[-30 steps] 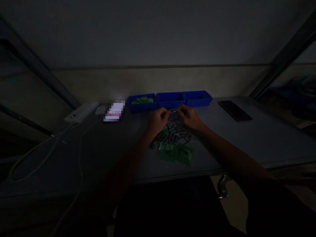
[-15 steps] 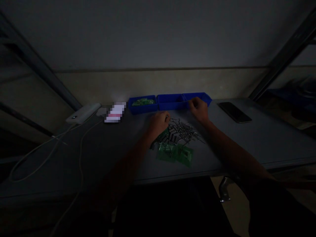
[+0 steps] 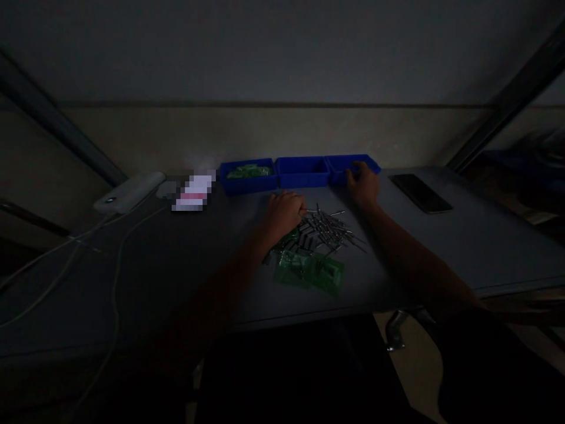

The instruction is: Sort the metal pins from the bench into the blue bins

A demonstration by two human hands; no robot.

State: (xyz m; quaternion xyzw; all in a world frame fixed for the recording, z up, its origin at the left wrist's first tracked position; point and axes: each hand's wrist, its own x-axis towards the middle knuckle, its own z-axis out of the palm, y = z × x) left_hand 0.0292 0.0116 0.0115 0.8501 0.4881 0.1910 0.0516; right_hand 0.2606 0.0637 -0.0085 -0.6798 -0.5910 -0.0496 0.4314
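Observation:
My left hand [image 3: 286, 212] rests over the left side of a pile of thin metal rods [image 3: 331, 229], its fingers curled closed; whatever they may hold is hidden. Short metal pieces [image 3: 308, 241] lie just below that hand, partly covered by it. My right hand [image 3: 364, 185] is at the front of the right blue bin [image 3: 338, 162], thumb and fingers apart, with nothing visible between them. Two green plastic packets [image 3: 325, 273] with small parts in them lie in front of the pile.
Left of a middle blue bin [image 3: 302, 181], another blue bin [image 3: 247, 187] holds green packets. A dark phone [image 3: 421, 193] lies at right. A lit, blurred-out phone [image 3: 193, 194], a white power bank [image 3: 129, 193] and white cables [image 3: 117, 277] are at left on the grey table [image 3: 176, 277].
My right hand has moved slightly right, over the right bin, and its fingers have spread. My left hand stays by the pile, its fingers turned further down. The view has shifted a little.

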